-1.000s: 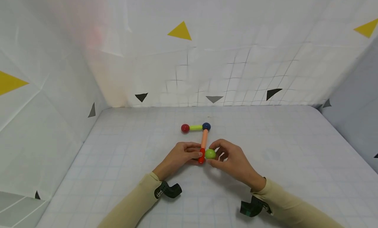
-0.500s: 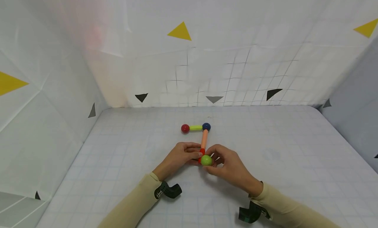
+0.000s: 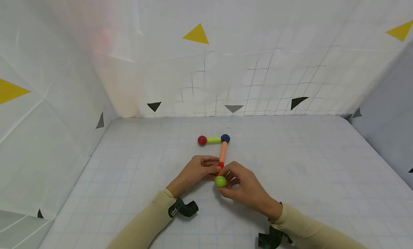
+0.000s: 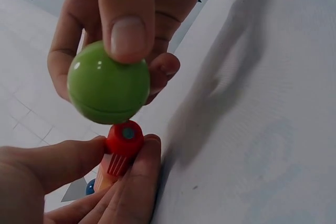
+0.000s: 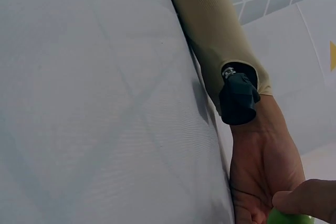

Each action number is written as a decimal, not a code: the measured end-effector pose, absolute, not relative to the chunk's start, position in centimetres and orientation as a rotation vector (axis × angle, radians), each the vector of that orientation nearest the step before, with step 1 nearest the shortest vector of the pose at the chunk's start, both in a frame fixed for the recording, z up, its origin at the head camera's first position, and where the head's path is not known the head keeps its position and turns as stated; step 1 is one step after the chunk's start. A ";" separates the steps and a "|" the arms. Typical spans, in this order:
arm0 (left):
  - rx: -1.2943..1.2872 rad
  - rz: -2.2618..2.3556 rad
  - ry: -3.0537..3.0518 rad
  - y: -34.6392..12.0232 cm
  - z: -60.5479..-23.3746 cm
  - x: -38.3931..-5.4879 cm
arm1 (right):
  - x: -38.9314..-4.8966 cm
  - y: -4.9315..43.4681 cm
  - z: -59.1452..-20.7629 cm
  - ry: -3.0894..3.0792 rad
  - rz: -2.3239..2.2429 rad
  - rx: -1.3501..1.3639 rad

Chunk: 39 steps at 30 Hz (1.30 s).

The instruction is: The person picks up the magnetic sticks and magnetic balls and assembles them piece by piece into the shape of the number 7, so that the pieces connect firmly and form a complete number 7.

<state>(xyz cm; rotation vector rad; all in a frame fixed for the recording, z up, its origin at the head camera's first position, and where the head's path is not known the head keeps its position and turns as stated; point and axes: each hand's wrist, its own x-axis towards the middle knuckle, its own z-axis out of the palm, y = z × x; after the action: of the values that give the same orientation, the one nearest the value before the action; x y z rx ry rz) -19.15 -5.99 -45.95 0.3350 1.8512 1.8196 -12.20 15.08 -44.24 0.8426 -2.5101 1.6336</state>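
In the head view my left hand (image 3: 198, 168) pinches a short red rod (image 3: 221, 165) between thumb and fingers. The left wrist view shows the rod's near end, with a small round metallic tip. A glossy green ball (image 4: 107, 85) is held between the thumb and fingers of my right hand (image 3: 245, 186), close above that tip. Beyond the red rod an orange rod (image 3: 223, 151) runs in line to a dark blue ball (image 3: 225, 138). From there a yellow-green rod (image 3: 214, 139) leads left to a red ball (image 3: 202, 140).
A white gridded sheet covers the table (image 3: 306, 177). White walls (image 3: 238, 62) with yellow and black triangles stand at the back and sides. Each sleeve carries a dark wrist camera, such as the left wrist camera (image 3: 187, 208).
My right hand has brought the green ball from the right side of the red rod toward me and slightly left, to its near end. The left hand and the joined pieces have stayed still.
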 end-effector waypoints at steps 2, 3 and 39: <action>0.344 1.813 1.860 -6.0 -46.0 -19.2 | -12.1 15.0 -44.3 -2.511 1.611 0.853; 0.346 1.809 1.866 -6.0 -46.0 -19.2 | -12.1 14.9 -44.3 -2.513 1.599 0.855; 0.356 1.787 1.886 -6.0 -46.0 -19.2 | -12.3 14.6 -45.6 -2.538 1.339 0.874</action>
<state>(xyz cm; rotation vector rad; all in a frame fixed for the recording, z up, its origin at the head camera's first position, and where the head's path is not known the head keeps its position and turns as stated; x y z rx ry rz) -19.25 -6.05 -45.97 0.3560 1.8861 1.7873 -12.27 14.63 -45.56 0.8742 -2.5384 1.3389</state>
